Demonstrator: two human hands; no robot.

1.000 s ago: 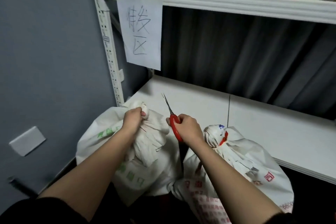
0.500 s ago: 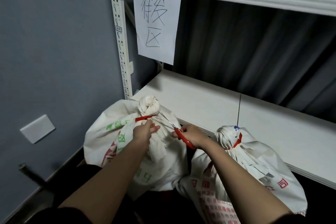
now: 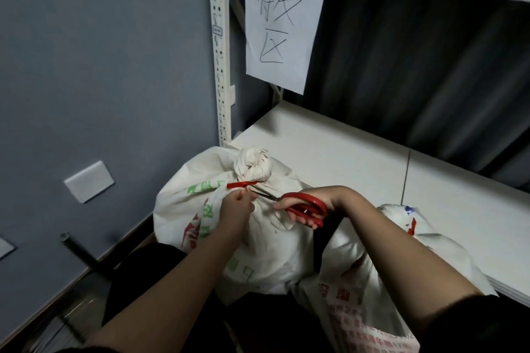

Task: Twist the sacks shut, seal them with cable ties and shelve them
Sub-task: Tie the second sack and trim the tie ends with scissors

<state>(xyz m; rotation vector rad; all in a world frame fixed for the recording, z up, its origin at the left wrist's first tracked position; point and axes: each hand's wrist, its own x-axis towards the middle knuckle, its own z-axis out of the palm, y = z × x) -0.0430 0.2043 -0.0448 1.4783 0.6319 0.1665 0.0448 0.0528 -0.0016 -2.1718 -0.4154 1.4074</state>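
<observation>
Head view: left grip [image 3: 236, 208] pinches cable tie [image 3: 242, 184] lying horizontal; right grip [image 3: 311, 205] clamps scissors [image 3: 298, 203], blades pointing left.

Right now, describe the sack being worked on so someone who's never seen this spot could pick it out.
Find the white shelf post against the grey wall. At its foot leans the left sack, its twisted neck ringed by a red cable tie. Unlike the right sack, it carries green print, and the red-handled scissors point at its tie.
</observation>
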